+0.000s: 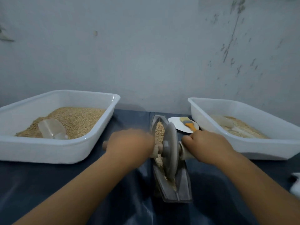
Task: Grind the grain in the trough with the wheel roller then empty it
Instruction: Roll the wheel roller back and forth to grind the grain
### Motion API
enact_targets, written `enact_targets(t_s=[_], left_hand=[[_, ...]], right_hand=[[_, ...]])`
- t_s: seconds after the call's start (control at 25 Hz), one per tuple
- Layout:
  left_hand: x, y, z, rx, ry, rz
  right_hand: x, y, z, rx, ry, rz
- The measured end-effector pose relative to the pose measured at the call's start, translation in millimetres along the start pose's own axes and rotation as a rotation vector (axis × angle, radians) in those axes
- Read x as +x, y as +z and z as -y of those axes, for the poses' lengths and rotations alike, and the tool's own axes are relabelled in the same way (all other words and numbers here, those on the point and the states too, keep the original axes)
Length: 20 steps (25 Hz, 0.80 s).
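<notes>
Grey metal boat-shaped trough (183, 184) on dark blue cloth (48, 184), tan grain (159, 129) inside. Grey disc wheel roller (170, 148) stands in trough. My left hand (129, 144) and right hand (207, 143) grasp its wooden axle handle (159, 147), one each side.

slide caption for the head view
Both hands, left and right, grip the wheel roller over the grain trough.

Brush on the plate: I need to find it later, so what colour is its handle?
Orange, on the brush; head view.
</notes>
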State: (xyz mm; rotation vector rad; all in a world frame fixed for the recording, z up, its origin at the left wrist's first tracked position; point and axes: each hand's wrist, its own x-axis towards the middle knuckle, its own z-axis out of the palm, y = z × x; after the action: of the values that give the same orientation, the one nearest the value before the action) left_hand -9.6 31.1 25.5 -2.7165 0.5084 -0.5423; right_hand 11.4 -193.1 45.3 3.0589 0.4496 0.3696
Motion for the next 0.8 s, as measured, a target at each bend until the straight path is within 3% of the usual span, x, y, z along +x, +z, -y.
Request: enact_targets(t_s=[0.04,0.16,0.32,0.36,0.48,0.6,0.72,0.8], left_hand=[[-3.6,0.8,-1.5,-0.005,0.011,-0.01],[0.0,5.7,-3.9,0.038,-0.083,-0.102],[26.6,4.8,-2.4,0.015,-0.113,-0.046],[30.5,3.2,-1.5,0.029,-0.09,-0.008],[20.9,-4.8,-0.3,0.022,-0.036,0.026],[3.5,-9.1,-0.1,-0.006,0.028,0.071],[-3.0,-2.3,1.7,0.024,0.017,0.047],[4.2,5.9,1.5,0.05,-0.045,0.058]], right_hand=[[-4.1,0.0,-2.6,-0.012,-0.051,0.007],[-1.9,4.6,0.0,0.053,0.031,-0.009],[19.8,14.2,5.7,0.117,0.279,-0.009],[21.0,13.3,4.2,0.091,0.261,0.012],[10.5,4.0,0.9,-0.15,-0.043,0.096],[3.9,-4.5,-8.6,-0.103,-0.162,0.172],[4.8,1.3,-5.8,-0.095,-0.083,0.052],[13.3,6.6,6.5,-0.003,0.129,-0.085]])
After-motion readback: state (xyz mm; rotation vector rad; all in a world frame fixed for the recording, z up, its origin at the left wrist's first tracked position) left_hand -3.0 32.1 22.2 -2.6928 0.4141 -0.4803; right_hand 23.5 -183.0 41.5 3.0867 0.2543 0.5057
